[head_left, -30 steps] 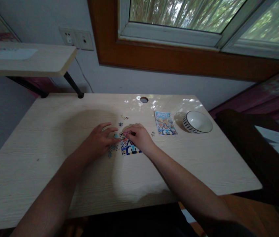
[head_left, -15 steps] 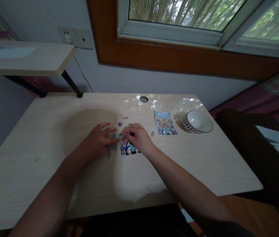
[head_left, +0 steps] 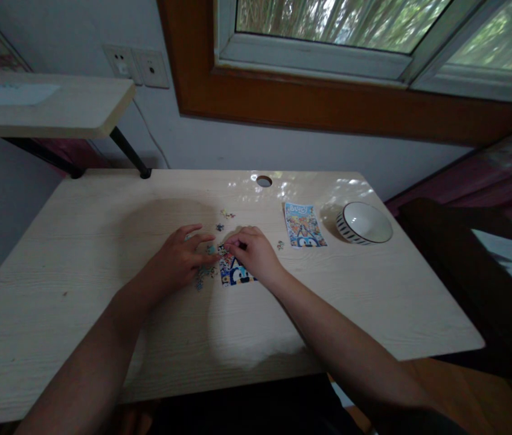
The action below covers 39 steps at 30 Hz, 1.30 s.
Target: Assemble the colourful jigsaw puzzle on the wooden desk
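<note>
A small, partly assembled jigsaw puzzle [head_left: 234,273] with a blue and white picture lies in the middle of the pale wooden desk [head_left: 102,241]. My right hand [head_left: 256,252] rests on its top edge, fingers pinched together on a puzzle piece at the upper left corner. My left hand [head_left: 179,257] lies flat beside the puzzle's left edge, fingers stretched out and touching it. Several loose pieces [head_left: 204,277] lie under and below the left hand. More loose pieces [head_left: 227,214] sit a little farther back.
A colourful reference card [head_left: 304,225] lies right of the puzzle, and a striped white bowl [head_left: 363,222] stands beyond it. One stray piece [head_left: 280,244] lies between puzzle and card. A cable hole [head_left: 264,180] is at the desk's back edge. A raised shelf [head_left: 48,109] stands at the left.
Both hands stay on the puzzle almost unmoved. The view has drifted slightly, nothing else differs.
</note>
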Each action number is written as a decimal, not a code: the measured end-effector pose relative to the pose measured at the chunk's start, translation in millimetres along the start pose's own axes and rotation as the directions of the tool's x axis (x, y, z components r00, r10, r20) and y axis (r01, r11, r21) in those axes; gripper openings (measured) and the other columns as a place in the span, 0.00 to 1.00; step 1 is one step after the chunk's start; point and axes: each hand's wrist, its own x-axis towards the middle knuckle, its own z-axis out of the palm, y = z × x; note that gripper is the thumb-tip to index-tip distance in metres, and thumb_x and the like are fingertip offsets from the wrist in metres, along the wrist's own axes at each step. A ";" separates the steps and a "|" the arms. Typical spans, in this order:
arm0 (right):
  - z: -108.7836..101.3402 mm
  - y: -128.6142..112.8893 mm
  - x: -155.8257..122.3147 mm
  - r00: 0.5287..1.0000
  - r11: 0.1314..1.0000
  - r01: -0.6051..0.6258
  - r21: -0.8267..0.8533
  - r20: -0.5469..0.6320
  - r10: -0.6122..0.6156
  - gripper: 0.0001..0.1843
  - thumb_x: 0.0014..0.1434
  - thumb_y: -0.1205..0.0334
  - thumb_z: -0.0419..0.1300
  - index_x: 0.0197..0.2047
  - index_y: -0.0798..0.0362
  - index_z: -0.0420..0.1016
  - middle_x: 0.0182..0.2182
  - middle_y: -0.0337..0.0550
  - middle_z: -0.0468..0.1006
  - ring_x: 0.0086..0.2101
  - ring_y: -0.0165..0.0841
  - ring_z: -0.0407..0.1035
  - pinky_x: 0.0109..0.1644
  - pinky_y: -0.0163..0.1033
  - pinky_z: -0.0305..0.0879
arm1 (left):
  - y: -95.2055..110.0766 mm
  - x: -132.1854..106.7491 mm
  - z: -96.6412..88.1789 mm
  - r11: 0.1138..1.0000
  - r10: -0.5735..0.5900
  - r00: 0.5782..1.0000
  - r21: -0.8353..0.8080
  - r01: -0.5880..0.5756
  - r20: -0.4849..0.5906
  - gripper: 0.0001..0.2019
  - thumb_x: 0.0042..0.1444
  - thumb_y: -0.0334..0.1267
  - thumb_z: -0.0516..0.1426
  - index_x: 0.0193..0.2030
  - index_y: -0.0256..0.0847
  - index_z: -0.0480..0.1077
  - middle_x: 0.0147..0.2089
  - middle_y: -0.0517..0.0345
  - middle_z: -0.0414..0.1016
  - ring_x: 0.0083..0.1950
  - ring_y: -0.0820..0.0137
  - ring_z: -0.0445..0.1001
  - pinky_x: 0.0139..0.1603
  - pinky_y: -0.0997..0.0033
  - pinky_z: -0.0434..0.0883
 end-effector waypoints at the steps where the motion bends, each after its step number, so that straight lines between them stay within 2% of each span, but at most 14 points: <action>1: -0.4 0.0 0.2 1.000 1.000 -0.001 0.008 0.000 0.001 0.04 0.63 0.67 0.68 0.37 0.49 0.84 0.33 0.40 0.81 0.39 0.35 0.70 0.48 0.41 0.61 | -0.1 0.0 -0.1 1.000 0.006 1.000 0.002 -0.006 0.002 0.25 0.60 0.25 0.60 0.58 0.59 0.78 0.66 0.53 0.71 0.72 0.48 0.56 0.67 0.37 0.65; 7: -4.8 -1.2 2.2 1.000 0.996 -0.027 0.084 -0.005 0.027 0.04 0.63 0.67 0.69 0.36 0.49 0.85 0.32 0.39 0.81 0.37 0.33 0.71 0.48 0.40 0.62 | 0.3 0.3 -1.5 1.000 -0.004 1.000 0.016 0.003 0.015 0.25 0.60 0.25 0.61 0.59 0.59 0.78 0.67 0.52 0.70 0.72 0.48 0.58 0.67 0.37 0.65; 14: -5.9 0.9 4.6 0.998 0.996 -0.017 0.083 0.068 0.012 0.06 0.63 0.68 0.68 0.35 0.48 0.85 0.32 0.38 0.82 0.37 0.33 0.72 0.49 0.41 0.61 | 1.4 0.3 -1.6 1.000 -0.016 1.000 0.019 0.015 0.020 0.24 0.60 0.25 0.61 0.57 0.59 0.79 0.66 0.52 0.71 0.72 0.49 0.58 0.67 0.38 0.65; 26: -0.1 -1.4 6.0 0.998 0.999 -0.007 -0.035 0.060 0.009 0.06 0.63 0.68 0.68 0.35 0.49 0.83 0.33 0.39 0.82 0.38 0.35 0.71 0.48 0.41 0.60 | 1.7 0.8 0.0 1.000 -0.011 1.000 0.029 0.011 0.005 0.24 0.60 0.25 0.61 0.56 0.58 0.79 0.65 0.52 0.72 0.72 0.48 0.58 0.67 0.38 0.65; 39: 2.4 -0.8 3.9 0.997 0.997 -0.034 -0.075 0.071 0.039 0.03 0.62 0.66 0.69 0.38 0.48 0.83 0.33 0.39 0.80 0.38 0.35 0.69 0.49 0.42 0.59 | 3.5 0.8 -2.9 1.000 -0.024 0.999 0.015 0.023 0.021 0.24 0.59 0.25 0.61 0.57 0.58 0.79 0.66 0.52 0.71 0.72 0.48 0.58 0.67 0.38 0.65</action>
